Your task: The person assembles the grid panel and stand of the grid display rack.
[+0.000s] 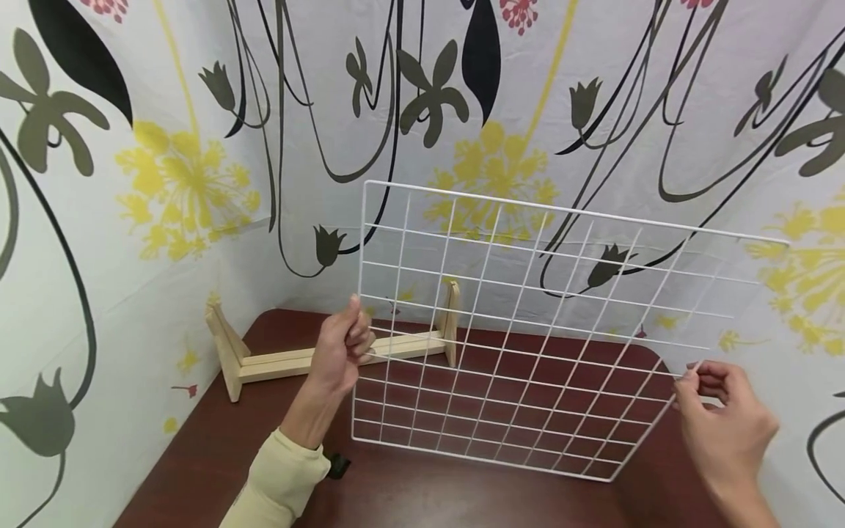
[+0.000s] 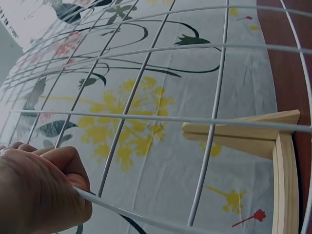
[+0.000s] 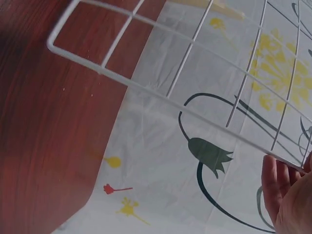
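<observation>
A white wire grid panel (image 1: 488, 315) is held up, tilted, above the dark red table. My left hand (image 1: 342, 345) grips its left edge with the fingers curled round the wire; in the left wrist view the fist (image 2: 53, 185) closes on the edge rod. On the opposite side my right hand (image 1: 726, 411) pinches the right edge between thumb and fingers. The right wrist view shows the fingers (image 3: 275, 180) at the rim wire. Behind the panel stands a pale wooden stand (image 1: 277, 364), two upright end pieces joined by a long bar, partly seen through the grid.
The dark red table (image 1: 409, 491) has rounded far corners. Floral-patterned cloth (image 1: 317, 147) hangs close around its back and sides. A small black object (image 1: 339, 466) shows beside the left sleeve, its kind unclear.
</observation>
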A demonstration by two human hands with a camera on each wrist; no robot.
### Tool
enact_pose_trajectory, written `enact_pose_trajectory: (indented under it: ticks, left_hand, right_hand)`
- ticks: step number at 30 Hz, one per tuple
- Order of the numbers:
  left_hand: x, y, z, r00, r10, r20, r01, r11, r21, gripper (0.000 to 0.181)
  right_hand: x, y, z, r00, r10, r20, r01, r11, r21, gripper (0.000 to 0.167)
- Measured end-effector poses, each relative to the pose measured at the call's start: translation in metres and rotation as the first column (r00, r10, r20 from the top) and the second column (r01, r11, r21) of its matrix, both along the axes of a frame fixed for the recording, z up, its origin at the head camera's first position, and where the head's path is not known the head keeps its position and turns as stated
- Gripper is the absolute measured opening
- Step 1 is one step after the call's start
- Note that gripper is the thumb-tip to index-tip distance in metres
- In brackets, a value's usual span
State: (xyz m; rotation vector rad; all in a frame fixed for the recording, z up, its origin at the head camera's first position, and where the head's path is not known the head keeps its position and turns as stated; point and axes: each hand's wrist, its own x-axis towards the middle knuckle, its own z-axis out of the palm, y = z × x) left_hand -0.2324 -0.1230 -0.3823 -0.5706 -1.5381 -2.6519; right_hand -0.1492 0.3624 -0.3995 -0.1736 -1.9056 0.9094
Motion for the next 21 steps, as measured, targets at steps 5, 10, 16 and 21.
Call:
enact_pose_trajectory:
  ticks: [5, 10, 16, 21]
  left_hand:
    - [0.001, -0.009, -0.004, 0.999, -0.004, -0.046, 0.006, 1.000, 0.029, 0.060]
    - [-0.002, -0.015, -0.009, 0.993, -0.014, -0.117, 0.022, 0.997, 0.069, 0.059]
    - [-0.004, -0.021, -0.012, 0.985, -0.013, -0.171, 0.032, 0.994, 0.108, 0.058]
    - [-0.005, -0.023, -0.011, 0.981, -0.039, -0.192, 0.062, 0.991, 0.115, 0.057]
  right_hand:
    - [-0.004, -0.010, 0.001, 0.998, 0.037, -0.055, -0.038, 0.999, -0.022, 0.018]
    - [-0.009, -0.015, 0.001, 0.993, 0.065, -0.095, -0.065, 0.998, -0.007, 0.022]
    - [-0.011, -0.025, -0.003, 0.990, 0.054, -0.131, -0.056, 0.998, -0.005, 0.026]
    - [-0.013, -0.040, -0.010, 0.977, 0.002, -0.214, -0.022, 0.996, -0.087, 0.036]
